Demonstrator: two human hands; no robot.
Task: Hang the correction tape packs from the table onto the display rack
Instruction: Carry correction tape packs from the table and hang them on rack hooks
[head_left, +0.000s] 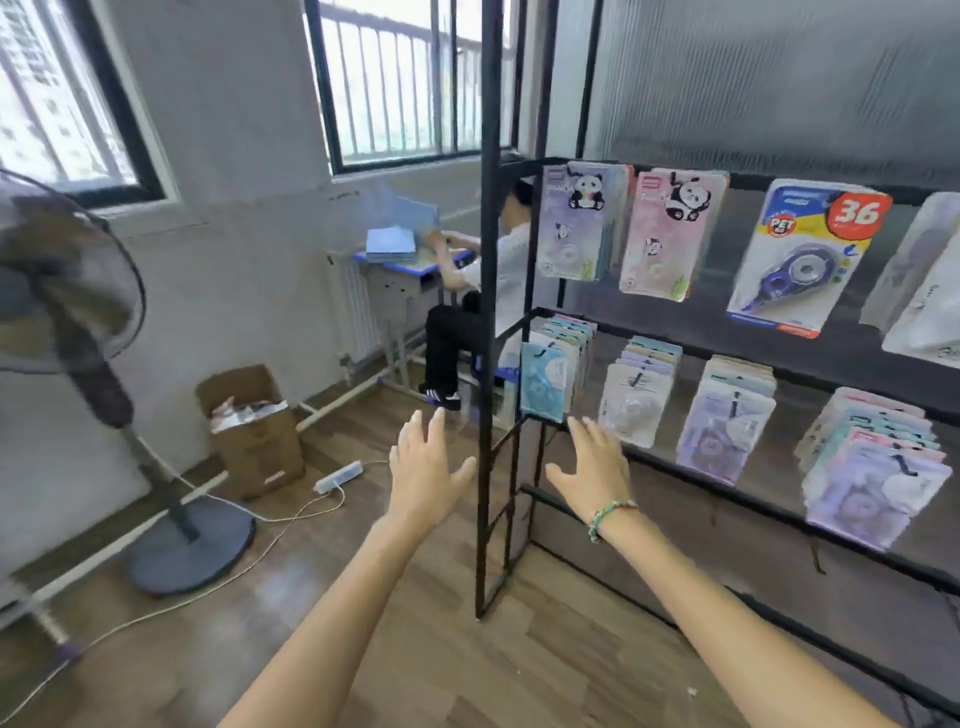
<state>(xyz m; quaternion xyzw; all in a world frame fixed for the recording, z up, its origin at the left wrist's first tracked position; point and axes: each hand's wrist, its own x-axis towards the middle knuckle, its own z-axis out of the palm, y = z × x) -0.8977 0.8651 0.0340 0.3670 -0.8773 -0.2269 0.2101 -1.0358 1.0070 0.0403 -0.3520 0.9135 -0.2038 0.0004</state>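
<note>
A black metal display rack (487, 312) fills the right half of the view. Correction tape packs hang from it in two rows: panda packs (574, 228) and a blue "36" pack (802, 260) above, pastel stacks (727, 421) below. My left hand (426, 470) is stretched out to the left of the rack's front post, fingers straight, holding nothing. My right hand (597, 465), with a beaded bracelet on the wrist, reaches just below the lower-left stack of packs (548, 379), fingers straight and empty. No table with loose packs is in view.
A standing fan (67, 291) is at the left, with its round base (192, 545) on the wooden floor. A cardboard box (249, 431) and a power strip (337, 475) with cables lie behind. A person sits at a desk (415, 265) by the window.
</note>
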